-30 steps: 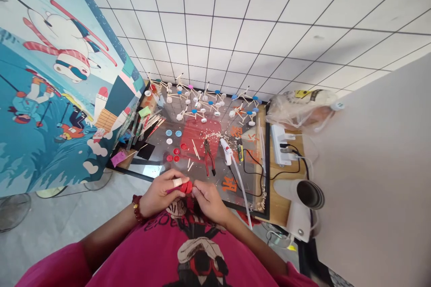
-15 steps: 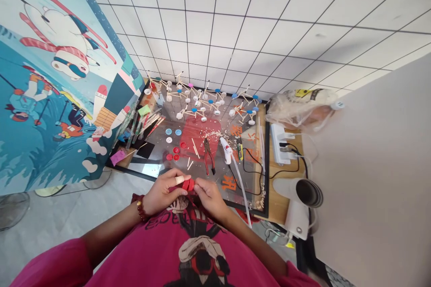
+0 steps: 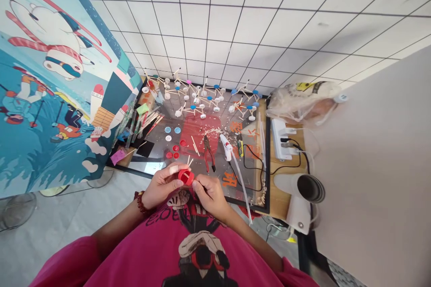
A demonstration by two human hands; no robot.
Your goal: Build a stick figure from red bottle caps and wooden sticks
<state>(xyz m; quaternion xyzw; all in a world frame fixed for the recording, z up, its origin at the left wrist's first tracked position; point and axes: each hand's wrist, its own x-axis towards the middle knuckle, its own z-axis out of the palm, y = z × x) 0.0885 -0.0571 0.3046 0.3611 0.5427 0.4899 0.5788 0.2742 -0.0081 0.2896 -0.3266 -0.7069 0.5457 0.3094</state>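
Close to my body, my left hand pinches red bottle caps between thumb and fingers. A pale strip shows inside their rims, and whether it is a bit of stick I cannot tell. My right hand grips the caps' right edge with thumb and forefinger. Just beyond my fingers, short wooden sticks lie on the table. Further off are loose red bottle caps, blue caps and a white cap. Red-handled pliers rest to the right of longer sticks.
A white glue gun with a long clear glue stick lies beside a yellow cutter knife. Stick-and-cap models line the back. A power strip, a plastic bag and a tall wall panel are at right.
The red caps have been turned so their open side now faces up toward me, and both hands have risen slightly. My view has shifted a little; the table items look unmoved.
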